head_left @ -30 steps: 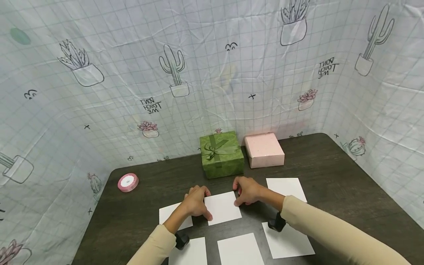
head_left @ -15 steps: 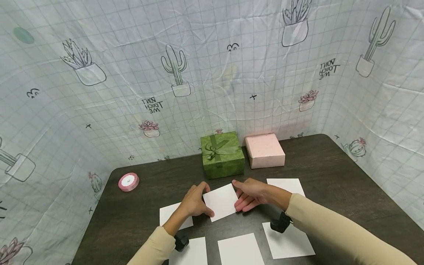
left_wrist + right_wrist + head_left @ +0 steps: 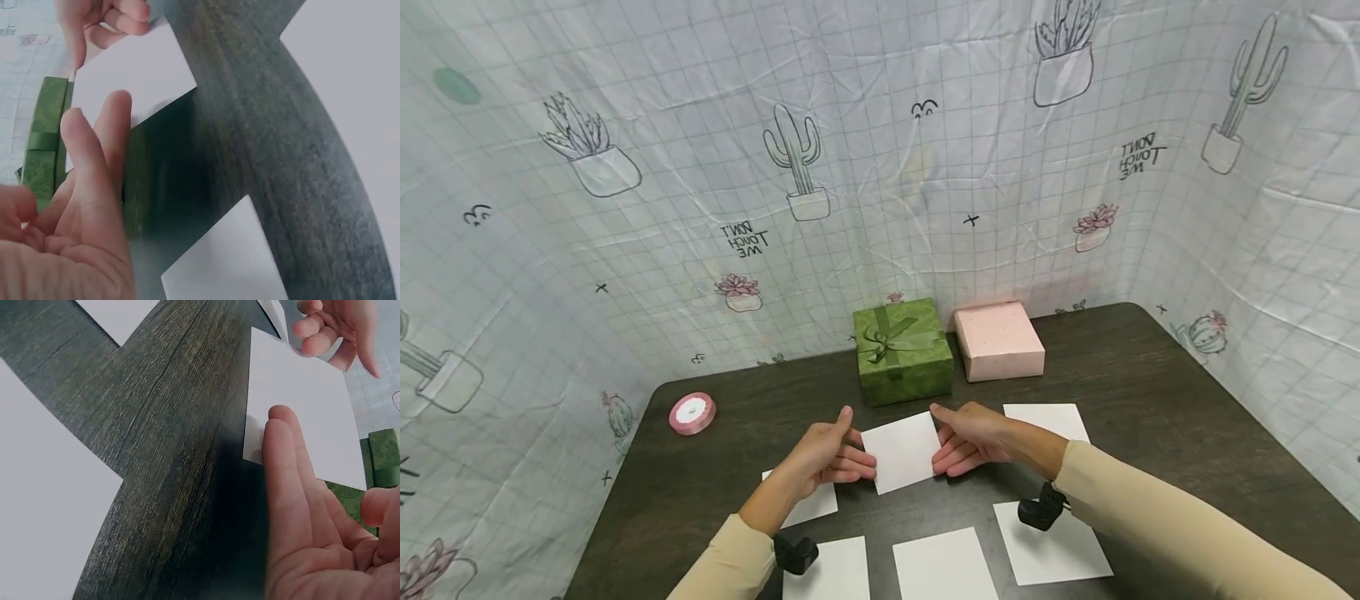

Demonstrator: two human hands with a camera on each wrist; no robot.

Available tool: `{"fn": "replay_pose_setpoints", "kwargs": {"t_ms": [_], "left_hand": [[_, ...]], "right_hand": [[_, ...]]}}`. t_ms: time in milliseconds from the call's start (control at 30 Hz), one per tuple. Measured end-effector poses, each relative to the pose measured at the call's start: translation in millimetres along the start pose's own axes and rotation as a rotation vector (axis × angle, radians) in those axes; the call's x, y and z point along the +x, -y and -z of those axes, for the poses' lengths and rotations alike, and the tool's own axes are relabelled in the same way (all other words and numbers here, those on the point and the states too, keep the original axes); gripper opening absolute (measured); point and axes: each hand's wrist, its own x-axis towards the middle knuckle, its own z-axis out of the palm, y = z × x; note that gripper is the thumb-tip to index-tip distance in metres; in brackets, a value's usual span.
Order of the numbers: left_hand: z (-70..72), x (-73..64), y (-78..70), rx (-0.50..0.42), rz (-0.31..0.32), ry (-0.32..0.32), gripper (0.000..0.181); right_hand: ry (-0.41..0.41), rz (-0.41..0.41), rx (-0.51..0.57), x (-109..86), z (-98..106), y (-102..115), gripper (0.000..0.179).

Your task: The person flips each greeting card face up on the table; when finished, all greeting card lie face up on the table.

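Observation:
A small square white card (image 3: 902,452) is held up between both hands and looks raised off the dark table, with shadow beneath it in the wrist views. My left hand (image 3: 831,454) has straight fingers touching its left edge, while the thumb points up, away from the card. On the other side, my right hand (image 3: 973,437) presses its straight fingers against the right edge. In the right wrist view, those fingers (image 3: 284,444) lie along the card's side and the thumb (image 3: 381,506) stands apart. Nothing is printed on the visible face.
Several white cards lie around, including one at left (image 3: 812,504), one in front (image 3: 943,567) and one at right (image 3: 1071,554). Behind stand a green box (image 3: 906,367) with a bow and a pink box (image 3: 1000,342). A pink ribbon roll (image 3: 692,413) sits far left.
The card has turned slightly and come up between the hands. First the right hand, then the left, straightened its fingers; the left thumb swung from the card's near edge to pointing up.

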Motion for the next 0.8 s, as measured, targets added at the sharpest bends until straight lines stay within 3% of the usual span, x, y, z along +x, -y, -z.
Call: {"fn": "replay_pose_setpoints", "kwargs": {"t_ms": [200,333,633,800], "left_hand": [[-3.9,1.4,-1.1,-0.058,0.066,-0.031,0.060],[-4.5,-0.7,-2.6,-0.069,0.081,-0.011,0.051],[-3.0,-8.9,-8.6,-0.133,0.047,0.070,0.041],[-4.8,-12.6,-10.5,-0.048,-0.021,0.071,0.034]], "right_hand": [[0.005,0.006,0.003,-4.5,1,-1,0.057],[0.045,0.012,-0.019,-6.0,4,-1,0.055],[0.178,0.096,-0.066,-9.4,19,3,0.051],[0.181,0.238,-0.173,-15.3,21,7,0.037]]}}
